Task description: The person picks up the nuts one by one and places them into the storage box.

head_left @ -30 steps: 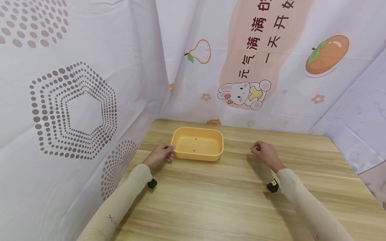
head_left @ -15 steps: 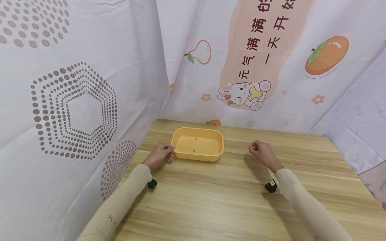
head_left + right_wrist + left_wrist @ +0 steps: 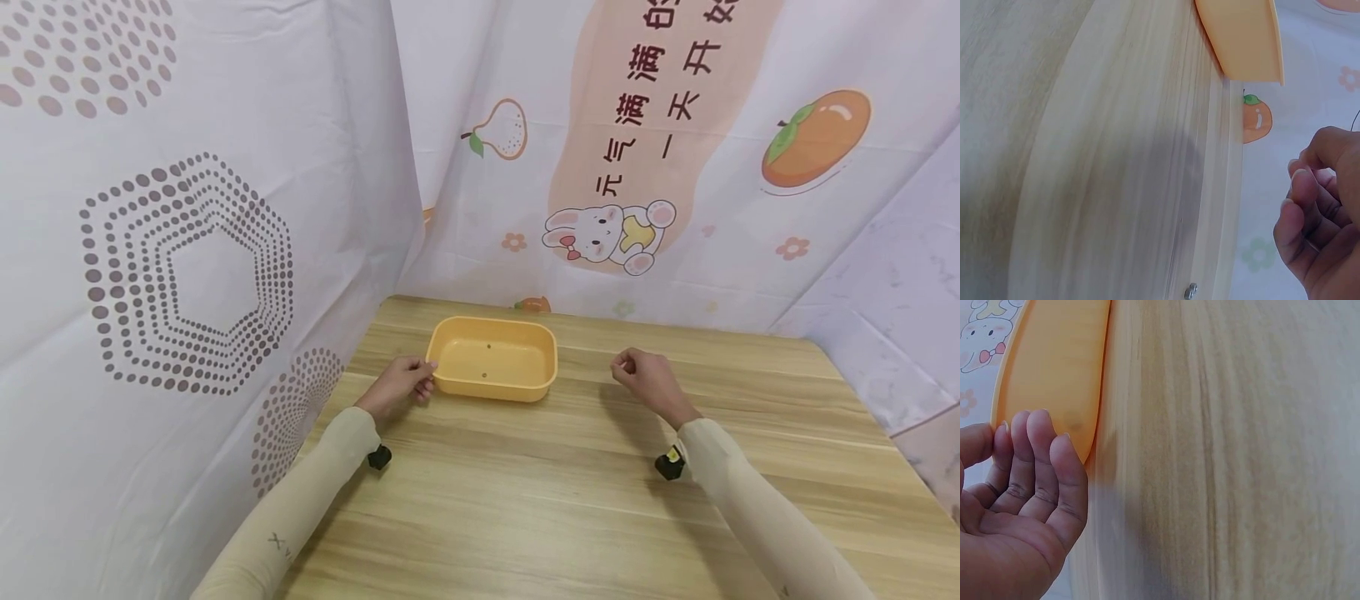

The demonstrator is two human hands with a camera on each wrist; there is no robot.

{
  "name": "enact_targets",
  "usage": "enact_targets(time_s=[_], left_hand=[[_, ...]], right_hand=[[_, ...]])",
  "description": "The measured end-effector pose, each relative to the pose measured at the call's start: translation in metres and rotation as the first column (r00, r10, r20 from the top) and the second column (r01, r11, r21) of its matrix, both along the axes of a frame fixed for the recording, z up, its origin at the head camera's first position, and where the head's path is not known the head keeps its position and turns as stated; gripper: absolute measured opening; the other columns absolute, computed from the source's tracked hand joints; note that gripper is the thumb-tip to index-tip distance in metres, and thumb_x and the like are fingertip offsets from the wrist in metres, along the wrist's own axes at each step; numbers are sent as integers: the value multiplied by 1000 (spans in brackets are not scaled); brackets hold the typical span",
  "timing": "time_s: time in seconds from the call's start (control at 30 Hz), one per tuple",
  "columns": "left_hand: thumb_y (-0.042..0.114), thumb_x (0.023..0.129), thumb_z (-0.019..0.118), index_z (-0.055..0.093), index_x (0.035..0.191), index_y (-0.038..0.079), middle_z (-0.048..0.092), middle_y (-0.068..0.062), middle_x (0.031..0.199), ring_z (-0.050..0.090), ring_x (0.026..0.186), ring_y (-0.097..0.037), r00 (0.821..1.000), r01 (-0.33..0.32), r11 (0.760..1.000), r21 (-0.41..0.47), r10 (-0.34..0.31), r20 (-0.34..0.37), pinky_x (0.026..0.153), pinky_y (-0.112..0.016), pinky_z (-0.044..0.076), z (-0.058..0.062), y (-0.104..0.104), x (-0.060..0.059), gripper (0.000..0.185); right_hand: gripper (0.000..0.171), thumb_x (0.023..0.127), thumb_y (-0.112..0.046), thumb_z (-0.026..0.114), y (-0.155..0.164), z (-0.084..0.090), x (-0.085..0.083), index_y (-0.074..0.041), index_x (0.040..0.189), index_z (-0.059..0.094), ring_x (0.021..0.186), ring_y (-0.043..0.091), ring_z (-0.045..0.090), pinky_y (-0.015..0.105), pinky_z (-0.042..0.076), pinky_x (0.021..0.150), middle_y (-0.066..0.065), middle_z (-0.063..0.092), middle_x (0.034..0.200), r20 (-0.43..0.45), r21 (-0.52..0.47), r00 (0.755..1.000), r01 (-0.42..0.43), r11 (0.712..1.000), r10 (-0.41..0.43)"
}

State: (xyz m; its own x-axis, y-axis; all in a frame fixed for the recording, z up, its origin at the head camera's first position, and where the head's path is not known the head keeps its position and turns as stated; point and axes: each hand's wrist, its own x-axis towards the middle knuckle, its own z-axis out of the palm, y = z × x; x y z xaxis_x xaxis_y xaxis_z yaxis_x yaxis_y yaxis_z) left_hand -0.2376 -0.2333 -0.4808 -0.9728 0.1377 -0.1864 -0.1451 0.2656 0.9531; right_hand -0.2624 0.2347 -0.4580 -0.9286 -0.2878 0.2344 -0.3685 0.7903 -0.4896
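An empty orange plastic tub (image 3: pixel 495 390) sits on the wooden table (image 3: pixel 570 508) near the back wall. My left hand (image 3: pixel 399 385) is at its left end, with the thumb on the rim and the curled fingers against the outer wall. In the left wrist view the fingers (image 3: pixel 1035 456) press against the tub's corner (image 3: pixel 1060 369). My right hand (image 3: pixel 647 379) hovers just above the table, to the right of the tub and apart from it. Its fingers are curled and hold nothing. In the right wrist view the tub (image 3: pixel 1244 37) is well ahead of the curled right hand (image 3: pixel 1322 206).
Printed cloth walls close in the table on the left (image 3: pixel 187 275) and at the back (image 3: pixel 637 208), and a marbled panel (image 3: pixel 892 317) stands on the right. Bare wood stretches from the tub to the near edge. A small black sensor (image 3: pixel 378 457) hangs under each wrist.
My right hand has slid a little to the left, towards the tub. The left hand and the tub have stayed put.
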Motion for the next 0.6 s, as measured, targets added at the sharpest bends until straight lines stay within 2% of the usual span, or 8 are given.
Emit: enact_targets(time_s=[0.4,0.6], left_hand=[[30,108,58,62,101,-5,65,-15,92,63,75,-20,1000,20,1000,-14,-20,-16,72,-34,59,0,-1,-1,36],[23,109,55,62,101,-9,65,-19,94,64,77,-23,999,38,999,-6,-38,5,77,-42,59,1,-2,-2,34]], right_hand=[[16,100,-16,60,-6,1,1,-4,100,70,59,14,56,32,48,60,2,69,79,-1,-9,1000,-12,1000,12],[16,101,-17,60,-9,1,1,-4,101,70,57,14,55,32,48,57,3,69,79,17,-33,1000,-26,999,26]])
